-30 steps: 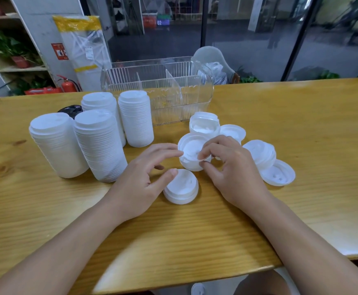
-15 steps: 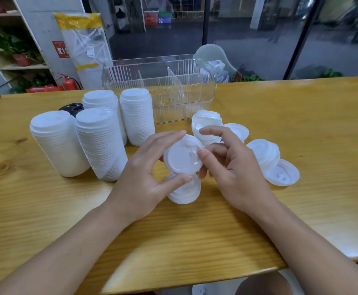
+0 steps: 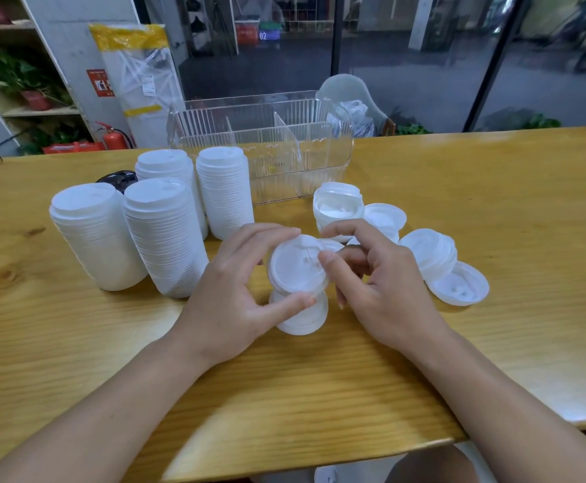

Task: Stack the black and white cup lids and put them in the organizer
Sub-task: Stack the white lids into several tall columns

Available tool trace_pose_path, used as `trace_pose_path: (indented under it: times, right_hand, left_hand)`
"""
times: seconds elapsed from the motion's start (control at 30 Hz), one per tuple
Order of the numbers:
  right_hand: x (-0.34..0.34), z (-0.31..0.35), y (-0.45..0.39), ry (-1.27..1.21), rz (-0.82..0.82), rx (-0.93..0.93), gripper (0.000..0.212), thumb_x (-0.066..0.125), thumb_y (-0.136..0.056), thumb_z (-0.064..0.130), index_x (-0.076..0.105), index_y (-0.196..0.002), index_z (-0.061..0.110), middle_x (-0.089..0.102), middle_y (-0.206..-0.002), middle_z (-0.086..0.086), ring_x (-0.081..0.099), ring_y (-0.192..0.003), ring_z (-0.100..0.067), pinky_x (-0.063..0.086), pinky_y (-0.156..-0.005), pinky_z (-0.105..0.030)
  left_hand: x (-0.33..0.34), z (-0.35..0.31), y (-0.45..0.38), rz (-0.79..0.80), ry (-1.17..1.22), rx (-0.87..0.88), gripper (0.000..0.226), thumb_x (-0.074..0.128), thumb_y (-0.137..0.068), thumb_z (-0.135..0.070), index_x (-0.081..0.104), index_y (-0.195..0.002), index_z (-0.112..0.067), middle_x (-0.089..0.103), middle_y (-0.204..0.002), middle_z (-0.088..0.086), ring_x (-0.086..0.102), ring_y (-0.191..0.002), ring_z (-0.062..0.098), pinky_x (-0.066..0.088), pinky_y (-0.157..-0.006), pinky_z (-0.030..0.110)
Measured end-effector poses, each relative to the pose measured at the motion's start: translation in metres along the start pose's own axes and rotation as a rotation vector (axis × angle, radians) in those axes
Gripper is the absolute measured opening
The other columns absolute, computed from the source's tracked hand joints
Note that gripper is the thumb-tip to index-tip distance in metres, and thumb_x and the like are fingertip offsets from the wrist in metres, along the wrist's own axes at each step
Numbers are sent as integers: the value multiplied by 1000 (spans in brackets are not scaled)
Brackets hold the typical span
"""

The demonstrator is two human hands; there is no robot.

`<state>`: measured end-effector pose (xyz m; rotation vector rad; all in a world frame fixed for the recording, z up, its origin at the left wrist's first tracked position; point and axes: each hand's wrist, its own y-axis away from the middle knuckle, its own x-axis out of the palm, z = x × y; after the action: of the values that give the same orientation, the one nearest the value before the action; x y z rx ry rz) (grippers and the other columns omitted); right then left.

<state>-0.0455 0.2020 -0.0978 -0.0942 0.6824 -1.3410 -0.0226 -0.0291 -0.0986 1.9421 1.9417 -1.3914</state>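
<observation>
Nearest to the camera, two bare forearms reach over the front edge of the wooden table (image 3: 458, 203) and meet at its middle. The left hand (image 3: 229, 294) holds a white lid (image 3: 297, 264) above the table: the thumb is under its lower rim and the curled fingers are over its upper rim. The lid is tilted, so its flat top faces toward the camera and a little up, and its round face stands almost on edge. The right hand (image 3: 385, 291) touches the right rim of the same lid with the thumb tip and the index finger, pinching it lightly; the other fingers are curled loosely behind. Directly below the held lid, a short pile of lids (image 3: 302, 313) rests on the table, tops up. To the right lie more loose lids (image 3: 458, 284), some of them nested. Farther left stand four tall stacks of white lids (image 3: 166, 235), upright, close together. A black lid (image 3: 115, 177) shows partly behind them. At the far side stands the clear organizer (image 3: 260, 148), with dividers inside.
</observation>
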Motion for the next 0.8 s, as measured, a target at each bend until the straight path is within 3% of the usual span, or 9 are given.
trace_pose_path:
  times: [0.13, 0.27, 0.33, 0.43, 0.6, 0.8]
  right_hand:
    - [-5, -11, -1, 93, -118, -31, 15, 70, -106, 21, 69, -120, 26, 74, -82, 7, 65, -70, -20, 46, -64, -24]
    - [-10, -27, -2, 260, -145, -55, 18, 72, -101, 15, 73, -115, 26, 69, -99, 16, 62, -88, -14, 44, -70, -21]
    - [-9, -35, -3, 386, -77, -87, 20, 73, -101, 19, 75, -119, 27, 67, -113, 17, 58, -102, -10, 45, -81, -26]
    - [-7, -43, -4, 542, 5, -120, 21, 75, -100, 26, 79, -121, 26, 68, -127, 14, 55, -116, -17, 42, -100, -39]
    - [-7, -46, -6, 674, 53, -172, 9, 81, -95, 22, 82, -104, 25, 71, -118, 14, 56, -108, -23, 26, -89, -33]
    - [-9, -41, -6, 575, -9, -123, 12, 78, -96, 17, 73, -94, 27, 69, -99, 19, 54, -101, -15, 36, -91, -37]
  left_hand:
    - [-12, 2, -1, 5, 82, -95, 62, 90, -84, -41, 66, -141, -36, 67, -134, -16, 60, -131, 15, 46, -100, 19]
    - [-19, 6, 1, 211, 55, -117, 56, 93, -86, -32, 67, -134, -42, 66, -135, -20, 61, -128, 11, 48, -99, 22]
    - [-15, 7, 2, 277, 17, -106, 55, 92, -87, -35, 67, -135, -42, 65, -135, -20, 60, -130, 13, 47, -99, 20]
    - [-10, 8, 2, 330, -24, -100, 55, 90, -87, -42, 65, -136, -46, 63, -132, -23, 57, -130, 10, 46, -99, 17]
    - [-7, 10, 4, 371, -35, -123, 56, 88, -89, -47, 62, -139, -46, 62, -135, -24, 58, -130, 7, 49, -108, 29]
    - [-4, 8, 4, 374, -22, -122, 60, 87, -91, -44, 61, -145, -44, 58, -144, -23, 57, -136, 8, 49, -112, 33]
